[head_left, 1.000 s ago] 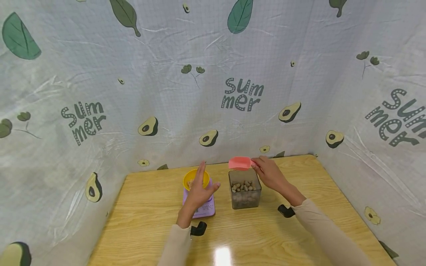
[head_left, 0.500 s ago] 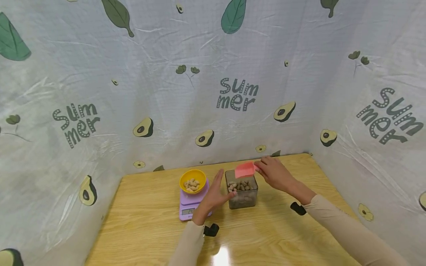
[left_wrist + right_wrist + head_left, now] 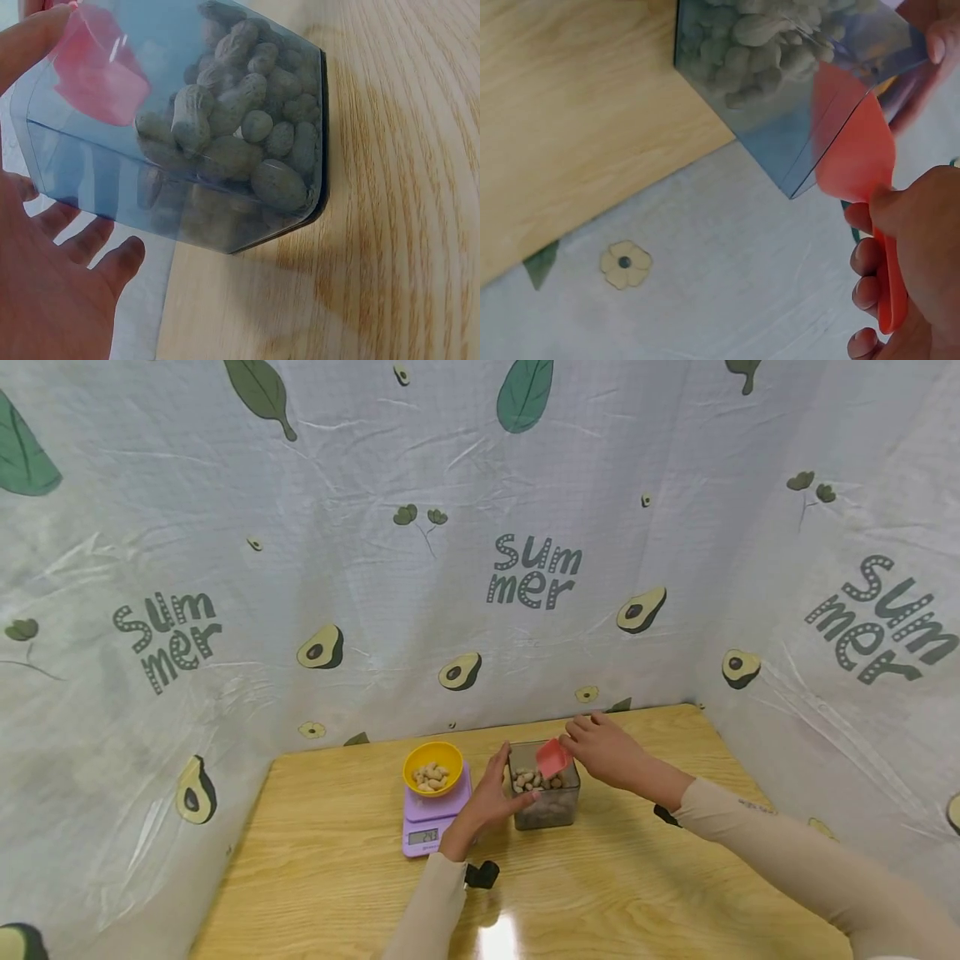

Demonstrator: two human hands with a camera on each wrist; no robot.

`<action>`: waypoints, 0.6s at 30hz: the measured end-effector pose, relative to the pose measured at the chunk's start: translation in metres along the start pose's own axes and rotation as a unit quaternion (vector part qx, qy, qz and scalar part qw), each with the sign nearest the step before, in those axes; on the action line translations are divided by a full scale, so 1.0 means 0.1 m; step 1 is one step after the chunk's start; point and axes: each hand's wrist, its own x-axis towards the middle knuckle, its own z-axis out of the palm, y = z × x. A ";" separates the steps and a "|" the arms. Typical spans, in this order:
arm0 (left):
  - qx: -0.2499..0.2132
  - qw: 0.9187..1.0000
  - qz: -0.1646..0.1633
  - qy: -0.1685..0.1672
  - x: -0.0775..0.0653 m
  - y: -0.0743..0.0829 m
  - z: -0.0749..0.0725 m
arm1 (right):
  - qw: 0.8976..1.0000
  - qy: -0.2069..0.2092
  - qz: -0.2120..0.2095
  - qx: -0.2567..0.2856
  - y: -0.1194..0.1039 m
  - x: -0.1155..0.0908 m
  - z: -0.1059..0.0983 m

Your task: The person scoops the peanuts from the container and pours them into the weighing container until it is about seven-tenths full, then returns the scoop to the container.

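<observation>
A person's right hand lowers a red scoop into a smoky see-through box of unshelled peanuts on a wood-grain tabletop, while the left hand grips the box from its left side. From my remote station I see the right hand's fingers curled about the scoop's handle, thumb at the neck — a close pinch. The left hand's thumb lies apart from its fingers, at the near rim, with the fingers along the left wall; I take it to be steadying the box against the scoop's push.

The scoop's blade is inside the box, its handle above the far right corner. Its long axis slants: handle end high and to the right, tip low, pointing left and toward the person, down at the peanuts. Whether the tip touches them I cannot tell. The steep tilt, I judge, suits such a deep, narrow box.

Left of the box, a yellow bowl holding more peanuts rests on a purple scale. The display faces the person — presumably for easy reading, though I cannot vouch for every digit. The box stands near the scale, seemingly to keep both within reach.
</observation>
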 end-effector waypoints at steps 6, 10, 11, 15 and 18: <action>-0.024 1.000 0.005 0.001 0.02 0.00 0.00 | 0.996 -0.034 -0.031 -0.077 -0.05 0.12 -0.03; -0.044 0.999 0.017 0.000 0.03 0.00 0.00 | 0.992 -0.041 -0.033 -0.112 -0.09 0.20 -0.07; -0.047 0.999 0.018 0.000 0.03 0.00 0.00 | 0.992 -0.041 -0.032 -0.117 -0.11 0.21 -0.09; -0.047 0.999 0.021 0.009 0.04 -0.01 0.01 | 0.990 -0.057 -0.031 -0.128 -0.17 0.26 -0.07; -0.048 0.998 0.025 0.012 0.05 0.01 0.03 | 0.989 -0.081 -0.046 -0.114 -0.22 0.28 0.06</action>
